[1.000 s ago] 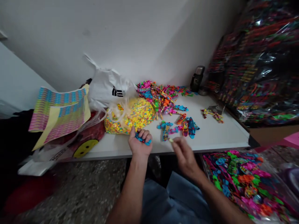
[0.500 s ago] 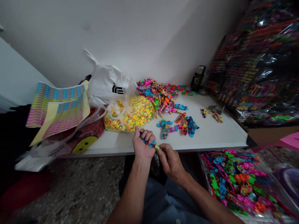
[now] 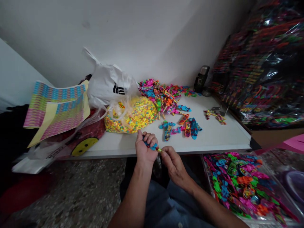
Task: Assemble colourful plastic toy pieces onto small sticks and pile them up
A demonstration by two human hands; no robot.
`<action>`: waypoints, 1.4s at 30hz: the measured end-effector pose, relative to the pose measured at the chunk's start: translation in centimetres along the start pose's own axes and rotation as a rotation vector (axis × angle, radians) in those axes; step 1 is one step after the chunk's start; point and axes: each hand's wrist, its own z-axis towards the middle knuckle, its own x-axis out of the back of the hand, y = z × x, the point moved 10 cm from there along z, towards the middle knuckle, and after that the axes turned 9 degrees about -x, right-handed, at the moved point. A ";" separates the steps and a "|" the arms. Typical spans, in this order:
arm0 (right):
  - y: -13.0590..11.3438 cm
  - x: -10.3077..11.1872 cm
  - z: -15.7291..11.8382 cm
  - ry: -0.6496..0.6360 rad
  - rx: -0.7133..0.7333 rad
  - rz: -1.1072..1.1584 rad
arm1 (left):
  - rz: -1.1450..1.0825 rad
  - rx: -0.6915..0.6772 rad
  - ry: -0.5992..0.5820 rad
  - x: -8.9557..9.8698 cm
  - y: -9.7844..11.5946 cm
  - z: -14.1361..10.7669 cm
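My left hand (image 3: 146, 148) is closed around a small blue toy skateboard (image 3: 152, 146) with red bits on it, palm turned up and most of the toy hidden in the fingers. At its lower right end, my right hand (image 3: 175, 164) pinches a short yellowish piece (image 3: 159, 150) between thumb and forefinger. That piece meets the toy; how they join is too small to tell. Just beyond the hands, several toy skateboards (image 3: 168, 131) lie on the white table (image 3: 213, 139). To their left rests a clear bag of tiny yellow, orange and green pieces (image 3: 135, 117).
Behind is a heap of colourful toys (image 3: 163, 91). A white plastic bag (image 3: 102, 84) and printed sticker sheets (image 3: 59, 104) stand left. A dark flask (image 3: 201, 79) is at the back right, near wrapped stacks (image 3: 266, 69). A lined box of toys (image 3: 244, 186) sits below right.
The yellowish piece between the hands now shows red and yellow bands where it looked plain yellow-green before. Both hands keep nearly the same place; the view has shifted slightly.
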 end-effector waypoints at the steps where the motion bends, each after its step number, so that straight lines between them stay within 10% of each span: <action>1: 0.1 0.0 0.0 0.007 0.001 -0.008 | 0.012 -0.006 0.002 0.1 0.0 0.1; 13: -1.0 -0.1 -1.1 0.150 0.298 -0.405 | 0.297 -0.170 0.016 0.7 1.0 0.1; 37: 0.9 -0.9 -0.3 0.149 0.215 -0.251 | 0.325 -0.175 0.010 1.8 0.6 0.8; 42: -0.7 0.8 2.5 0.175 0.188 -0.237 | 0.358 -0.114 -0.044 -0.4 0.9 2.7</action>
